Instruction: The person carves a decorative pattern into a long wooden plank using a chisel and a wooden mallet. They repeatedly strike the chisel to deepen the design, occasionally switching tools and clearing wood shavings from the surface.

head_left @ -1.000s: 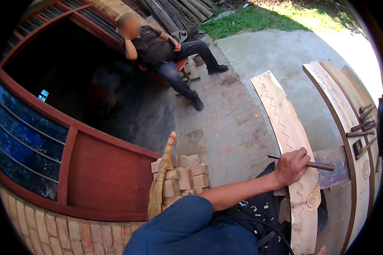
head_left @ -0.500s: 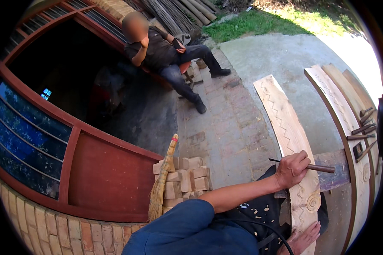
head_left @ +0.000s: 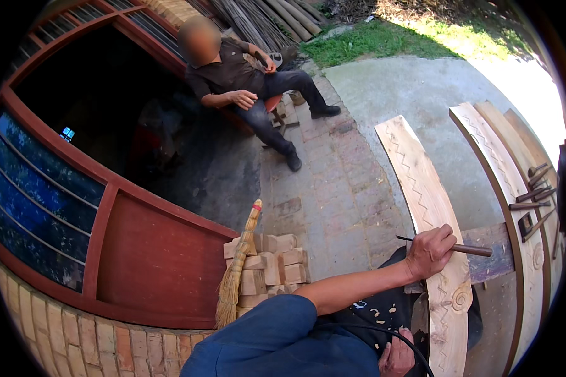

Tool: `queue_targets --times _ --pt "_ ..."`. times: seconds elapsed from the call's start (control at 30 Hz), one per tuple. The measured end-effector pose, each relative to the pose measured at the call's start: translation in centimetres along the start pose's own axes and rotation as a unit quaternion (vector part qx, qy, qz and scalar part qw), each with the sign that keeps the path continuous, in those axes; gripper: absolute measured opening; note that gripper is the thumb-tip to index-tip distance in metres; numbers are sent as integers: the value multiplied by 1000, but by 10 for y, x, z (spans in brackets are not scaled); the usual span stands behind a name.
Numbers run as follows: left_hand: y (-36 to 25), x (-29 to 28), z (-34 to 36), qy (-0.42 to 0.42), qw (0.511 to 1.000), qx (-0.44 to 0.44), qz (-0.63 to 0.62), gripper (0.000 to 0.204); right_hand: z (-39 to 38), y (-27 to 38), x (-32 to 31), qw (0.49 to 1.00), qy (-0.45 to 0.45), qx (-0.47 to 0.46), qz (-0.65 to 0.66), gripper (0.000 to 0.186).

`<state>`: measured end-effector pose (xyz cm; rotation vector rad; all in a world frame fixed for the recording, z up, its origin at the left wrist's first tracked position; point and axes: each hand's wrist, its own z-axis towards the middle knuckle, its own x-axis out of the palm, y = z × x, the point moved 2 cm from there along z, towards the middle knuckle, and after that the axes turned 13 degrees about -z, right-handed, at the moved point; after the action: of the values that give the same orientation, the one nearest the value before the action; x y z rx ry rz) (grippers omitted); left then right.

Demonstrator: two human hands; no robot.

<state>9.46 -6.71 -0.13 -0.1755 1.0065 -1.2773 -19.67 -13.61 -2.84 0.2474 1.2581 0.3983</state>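
Note:
My left hand (head_left: 431,251) is closed around a carving chisel (head_left: 471,250) with a brown handle and a thin dark blade. It rests on a long pale wooden board (head_left: 415,179), which lies over my lap. A zigzag line and a round spiral (head_left: 461,299) mark the board's face. The chisel lies crosswise over the board, its blade pointing left past the edge. Low in the picture, my right hand (head_left: 396,355) is beside the board, over my dark apron (head_left: 365,314). Its fingers are loosely bent, with nothing visible in them; part of it is hidden.
More marked boards (head_left: 516,207) stand to the right, with several hand tools (head_left: 538,195) on them. A straw broom (head_left: 239,270) leans on stacked wood blocks (head_left: 273,267). Farther back, a person (head_left: 245,81) sits by the red-framed doorway. Wood chips (head_left: 383,312) lie on my apron.
My right hand has left the board and moved left over my apron. My left hand keeps the chisel in nearly the same place. The seated person has lowered a raised hand.

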Motion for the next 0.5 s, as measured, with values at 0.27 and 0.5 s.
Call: queue_targets --times 0.27,0.5 --pt "1 3 0 -14 1000 12 3 25 -2 -23 3 984 121 129 9 29" --pt "-2 -1 0 -16 1000 3 3 23 -66 -63 13 977 129 159 -64 42"
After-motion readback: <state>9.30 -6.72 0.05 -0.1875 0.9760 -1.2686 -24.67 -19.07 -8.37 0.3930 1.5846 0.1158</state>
